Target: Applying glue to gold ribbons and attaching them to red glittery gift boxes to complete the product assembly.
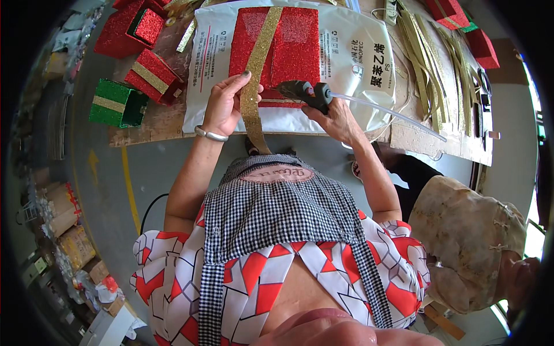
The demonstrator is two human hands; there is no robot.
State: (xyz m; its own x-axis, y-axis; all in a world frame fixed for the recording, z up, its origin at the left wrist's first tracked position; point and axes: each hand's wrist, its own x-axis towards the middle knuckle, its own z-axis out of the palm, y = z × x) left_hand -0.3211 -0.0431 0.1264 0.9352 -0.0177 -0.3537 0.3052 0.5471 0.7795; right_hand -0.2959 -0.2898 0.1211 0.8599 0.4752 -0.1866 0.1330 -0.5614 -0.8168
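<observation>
Fingers of the left hand pinch a gold glitter strip near its middle, thumb and forefinger closed on its edge, the wrist with a silver bangle bent back over the table's near edge; the forearm rises from the lower left. The right hand is wrapped tight around the grip of a dark glue gun, its nozzle pointing left at the strip, almost touching it, with a clear glue stick trailing out to the right. The strip runs from the top of a red glitter box, down its face and past the table edge toward the person's checked apron. The box lies flat on a white printed sack spread over the wooden worktable. Left of the sack stand a green gift box and small red boxes, near the table's edge. To the right lies a heap of cut gold strips; another person in a pale top sits just beside the right elbow
</observation>
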